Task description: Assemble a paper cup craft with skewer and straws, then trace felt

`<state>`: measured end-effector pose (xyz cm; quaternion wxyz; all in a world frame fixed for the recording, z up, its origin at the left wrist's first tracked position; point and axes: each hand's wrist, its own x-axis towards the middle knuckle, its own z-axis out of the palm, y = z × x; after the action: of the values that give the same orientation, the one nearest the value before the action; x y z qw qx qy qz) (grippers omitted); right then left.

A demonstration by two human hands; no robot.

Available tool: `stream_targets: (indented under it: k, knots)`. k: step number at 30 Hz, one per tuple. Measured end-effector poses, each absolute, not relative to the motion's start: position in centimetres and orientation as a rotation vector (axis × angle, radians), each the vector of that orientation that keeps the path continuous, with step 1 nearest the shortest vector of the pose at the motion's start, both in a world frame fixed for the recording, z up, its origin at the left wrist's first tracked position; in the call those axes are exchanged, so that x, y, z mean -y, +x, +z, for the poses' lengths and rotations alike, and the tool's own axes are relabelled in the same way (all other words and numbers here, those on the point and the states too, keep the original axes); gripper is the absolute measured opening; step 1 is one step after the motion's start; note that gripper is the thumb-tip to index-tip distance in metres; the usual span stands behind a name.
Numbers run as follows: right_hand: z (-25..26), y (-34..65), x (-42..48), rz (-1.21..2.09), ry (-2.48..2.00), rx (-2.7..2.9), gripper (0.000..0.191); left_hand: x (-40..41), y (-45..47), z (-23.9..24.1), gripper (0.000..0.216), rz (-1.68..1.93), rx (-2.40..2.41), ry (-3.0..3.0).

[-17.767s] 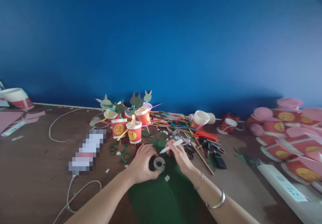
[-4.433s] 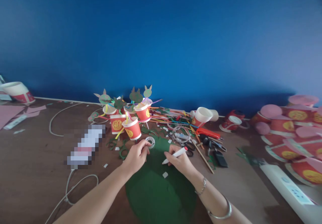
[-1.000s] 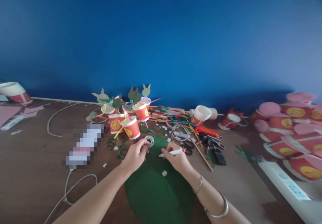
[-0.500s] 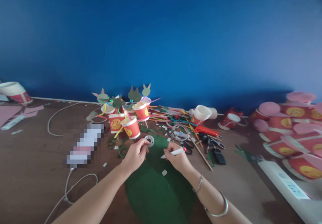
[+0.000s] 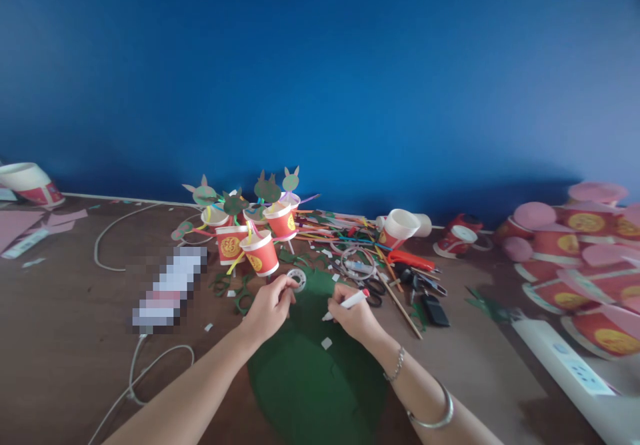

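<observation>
Red-and-white paper cups with gold emblems stand clustered, the front one tilted, with thin coloured strips at their rims; green paper animal-head cut-outs rise above them. Left hand: thumb and fingers pinch a flat white perforated ring at the far end of a dark green round-edged sheet. Right hand: curled around a white, red-ended marker pen, tip angled downward.

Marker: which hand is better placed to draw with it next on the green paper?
Probably the right hand: it holds the marker, tip toward the green paper. The left hand is at the white ring.
</observation>
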<state>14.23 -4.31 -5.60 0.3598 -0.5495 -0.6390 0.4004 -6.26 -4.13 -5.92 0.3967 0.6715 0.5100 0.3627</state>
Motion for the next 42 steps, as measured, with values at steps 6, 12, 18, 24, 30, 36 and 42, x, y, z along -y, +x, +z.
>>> stream_targets:
  k: [6,12,18,24,30,36,42]
  knots:
    - [-5.5,14.2,4.4,1.025,-1.409,1.662,0.023,4.2,-6.2,-5.9,0.018,0.919,-1.299,1.701]
    - [-5.4,14.5,4.3,1.134,-1.397,1.578,0.021,4.2,-6.2,-5.8,0.018,0.920,-1.293,1.687]
    - [-4.7,15.3,4.0,1.133,-1.442,1.431,0.019,4.2,-6.2,-5.7,0.019,0.911,-1.293,1.687]
    - [-4.8,15.5,4.0,1.089,-1.399,1.607,0.021,4.2,-6.2,-5.6,0.019,0.925,-1.292,1.695]
    - [-5.3,15.5,4.0,1.103,-1.378,1.638,0.023,4.2,-6.2,-5.9,0.018,0.939,-1.285,1.688]
    - [-5.3,15.5,4.0,1.072,-1.373,1.681,0.024,4.2,-6.2,-5.9,0.018,0.946,-1.288,1.699]
    - [-5.4,15.4,4.0,1.070,-1.382,1.677,0.023,4.3,-6.1,-5.6,0.018,0.933,-1.290,1.702]
